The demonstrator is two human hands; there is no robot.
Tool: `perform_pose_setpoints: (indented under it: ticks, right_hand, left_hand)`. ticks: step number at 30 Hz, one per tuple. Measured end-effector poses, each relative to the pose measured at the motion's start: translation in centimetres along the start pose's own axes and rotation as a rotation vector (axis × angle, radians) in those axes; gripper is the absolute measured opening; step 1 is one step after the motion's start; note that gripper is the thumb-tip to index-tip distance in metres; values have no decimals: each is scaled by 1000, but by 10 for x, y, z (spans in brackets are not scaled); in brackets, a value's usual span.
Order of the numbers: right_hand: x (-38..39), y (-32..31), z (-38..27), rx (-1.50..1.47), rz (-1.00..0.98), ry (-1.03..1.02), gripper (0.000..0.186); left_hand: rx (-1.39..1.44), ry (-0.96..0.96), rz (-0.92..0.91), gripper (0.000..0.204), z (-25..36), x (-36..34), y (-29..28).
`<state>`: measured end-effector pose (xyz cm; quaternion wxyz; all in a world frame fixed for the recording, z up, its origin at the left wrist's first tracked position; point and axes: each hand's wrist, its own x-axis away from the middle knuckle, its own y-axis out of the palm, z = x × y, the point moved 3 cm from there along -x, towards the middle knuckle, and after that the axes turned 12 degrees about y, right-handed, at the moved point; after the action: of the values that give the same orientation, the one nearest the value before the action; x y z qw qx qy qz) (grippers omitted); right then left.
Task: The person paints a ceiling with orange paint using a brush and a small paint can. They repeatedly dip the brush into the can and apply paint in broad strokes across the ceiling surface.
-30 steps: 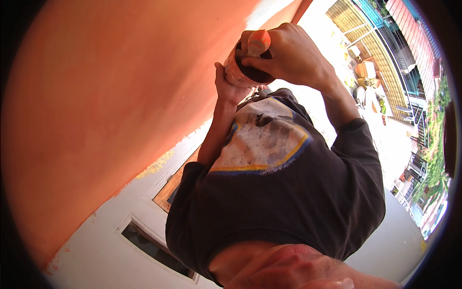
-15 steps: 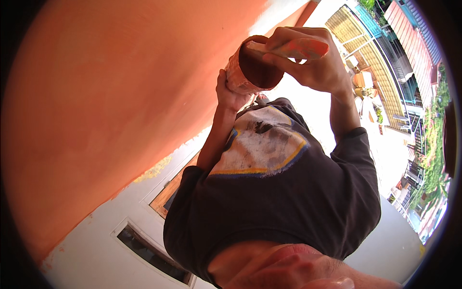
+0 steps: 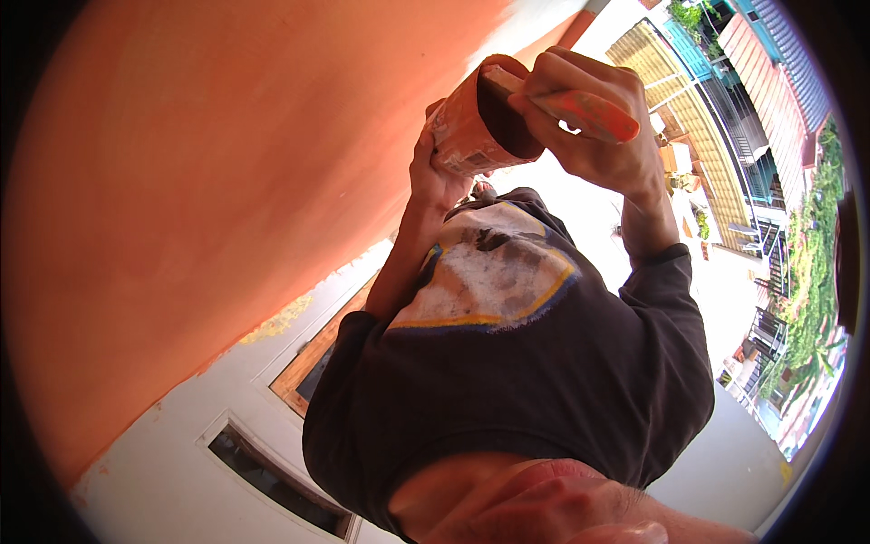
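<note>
A round paint can (image 3: 464, 127), its outside smeared with orange paint, is tilted with its dark mouth toward the right. My left hand (image 3: 435, 168) is closed around the can's lower left side. In my right hand (image 3: 598, 95) I grip a paintbrush (image 3: 594, 116), its handle smeared with orange and grey. The brush's other end reaches into the can's mouth, where its bristles are hidden. I cannot make out how much paint is inside the can.
An orange-painted wall (image 3: 208, 181) runs close along my left, with a pale patch (image 3: 530, 25) near its top. Below it are a white surface (image 3: 172, 453) and a wood-framed opening (image 3: 313, 363). Bright ground, a tan tiled roof (image 3: 648, 54) and greenery (image 3: 807, 272) show at right.
The can has tipped further, its mouth turning to the right and more of its side showing. My right hand and the brush have shifted slightly right with it.
</note>
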<state>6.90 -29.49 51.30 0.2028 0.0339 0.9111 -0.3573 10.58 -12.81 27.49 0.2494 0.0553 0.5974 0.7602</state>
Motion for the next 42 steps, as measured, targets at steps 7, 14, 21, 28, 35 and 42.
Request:
perform_pose_setpoints:
  ticks: [7, 14, 21, 28, 35, 42]
  right_hand:
    - [0, -9, -5, 88, 64, -56, 17]
    - [-2, -17, -2, 114, 37, -76, 12]
    - [-1, -28, 28, -316, 0, 14, 6]
    - [3, -2, 46, -684, -64, 304, 8]
    - [-1, 7, 66, -1052, -175, 509, 8]
    - [-7, -16, 62, -1018, 104, 286, 20]
  left_hand:
    - [-64, 29, 48, 64, 0, -2, 8]
    - [-123, 32, 66, 63, -2, -1, 14]
    - [-47, 19, 116, 63, -1, 0, 17]
    - [-21, -16, 129, 67, 1, -1, 15]
    - [-35, -21, 154, 60, 5, -3, 10]
    - [35, -5, 200, 65, 4, 2, 6]
